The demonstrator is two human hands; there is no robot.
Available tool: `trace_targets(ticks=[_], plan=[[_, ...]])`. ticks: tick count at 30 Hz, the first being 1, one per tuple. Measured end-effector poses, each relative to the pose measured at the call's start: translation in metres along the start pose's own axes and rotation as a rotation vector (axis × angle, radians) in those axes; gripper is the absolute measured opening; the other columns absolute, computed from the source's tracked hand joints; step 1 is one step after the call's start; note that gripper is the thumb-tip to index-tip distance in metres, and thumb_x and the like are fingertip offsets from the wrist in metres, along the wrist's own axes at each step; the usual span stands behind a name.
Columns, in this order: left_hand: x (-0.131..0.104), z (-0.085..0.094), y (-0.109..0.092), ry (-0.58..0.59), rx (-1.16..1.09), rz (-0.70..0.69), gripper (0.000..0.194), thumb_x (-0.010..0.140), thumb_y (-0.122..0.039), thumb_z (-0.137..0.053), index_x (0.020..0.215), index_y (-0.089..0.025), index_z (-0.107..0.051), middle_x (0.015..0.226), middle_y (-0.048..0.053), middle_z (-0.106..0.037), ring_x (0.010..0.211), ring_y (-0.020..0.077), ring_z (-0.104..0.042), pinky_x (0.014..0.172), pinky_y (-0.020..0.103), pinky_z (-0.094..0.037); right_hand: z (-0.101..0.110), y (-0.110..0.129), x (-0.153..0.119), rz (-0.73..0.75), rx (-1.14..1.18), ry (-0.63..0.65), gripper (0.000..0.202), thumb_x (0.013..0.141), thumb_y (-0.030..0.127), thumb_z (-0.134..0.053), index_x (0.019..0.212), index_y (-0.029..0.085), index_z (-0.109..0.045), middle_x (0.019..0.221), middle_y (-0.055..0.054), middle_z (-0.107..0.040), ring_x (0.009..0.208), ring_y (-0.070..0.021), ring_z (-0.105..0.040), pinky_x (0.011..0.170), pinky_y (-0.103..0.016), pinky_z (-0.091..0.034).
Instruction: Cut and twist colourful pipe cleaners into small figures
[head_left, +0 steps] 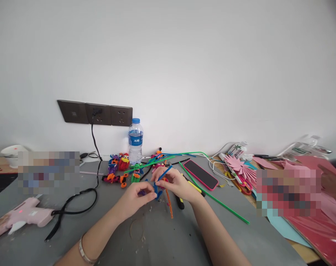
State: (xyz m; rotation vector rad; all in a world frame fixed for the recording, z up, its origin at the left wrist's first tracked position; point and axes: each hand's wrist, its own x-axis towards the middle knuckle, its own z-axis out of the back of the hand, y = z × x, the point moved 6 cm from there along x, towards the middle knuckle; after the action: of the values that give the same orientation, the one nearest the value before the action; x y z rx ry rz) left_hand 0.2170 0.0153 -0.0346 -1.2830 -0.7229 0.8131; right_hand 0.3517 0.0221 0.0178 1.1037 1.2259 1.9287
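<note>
Over the middle of the grey table, both hands are closed on a bent blue pipe cleaner (165,172). My left hand (134,199) pinches its lower part between thumb and fingertips. Higher up, my right hand (177,183) grips it with the fingers curled, and one straight end sticks out up and to the right. An orange pipe cleaner (169,205) slants down just below my right hand; whether it is joined to the blue one I cannot tell. Behind the hands stand several colourful pipe-cleaner figures (123,162), partly hidden.
A pink glue gun (26,216) with a black cord (94,199) lies left. Behind are a water bottle (136,142) and a phone (201,173). A yellow-black handled tool (180,203) and a green pipe cleaner (220,199) lie right, near pink paper (303,166) and another person's hand (332,184).
</note>
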Motion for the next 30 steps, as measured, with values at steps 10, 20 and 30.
trace_targets(ticks=[10, 20, 30], plan=[[0.004, 0.007, 0.008, -0.092, -0.016, 0.010, 0.023, 0.081, -0.041, -0.061, 0.077, -0.019, -0.062, 0.071, 0.001, -0.057, 0.067, 0.0158, -0.054, 0.058, 0.023, -0.046, 0.005, -0.015, 0.002, -0.077, 0.174, -0.132, 0.022, 0.079, 0.037, -0.073, 0.079, 0.020, -0.059, 0.086, -0.003, -0.061, 0.070, -0.0148, -0.060, 0.063, -0.028, -0.053], [-0.005, 0.028, -0.011, -0.444, 0.129, -0.189, 0.013, 0.076, -0.033, -0.069, 0.076, -0.020, -0.068, 0.074, 0.003, -0.068, 0.065, 0.0175, -0.062, 0.059, 0.025, -0.049, -0.002, -0.009, 0.006, 0.009, 0.193, -0.239, 0.020, 0.082, 0.033, -0.070, 0.077, 0.020, -0.055, 0.083, -0.004, -0.062, 0.080, -0.0163, -0.059, 0.067, -0.028, -0.048], [-0.008, 0.028, -0.026, -0.423, 0.309, -0.369, 0.021, 0.083, -0.029, -0.062, 0.064, -0.020, -0.062, 0.063, 0.000, -0.061, 0.057, 0.0133, -0.054, 0.056, 0.022, -0.042, -0.005, -0.003, 0.007, 0.017, 0.191, -0.261, 0.020, 0.080, 0.031, -0.071, 0.076, 0.020, -0.055, 0.083, -0.004, -0.061, 0.077, -0.0155, -0.058, 0.067, -0.028, -0.048]])
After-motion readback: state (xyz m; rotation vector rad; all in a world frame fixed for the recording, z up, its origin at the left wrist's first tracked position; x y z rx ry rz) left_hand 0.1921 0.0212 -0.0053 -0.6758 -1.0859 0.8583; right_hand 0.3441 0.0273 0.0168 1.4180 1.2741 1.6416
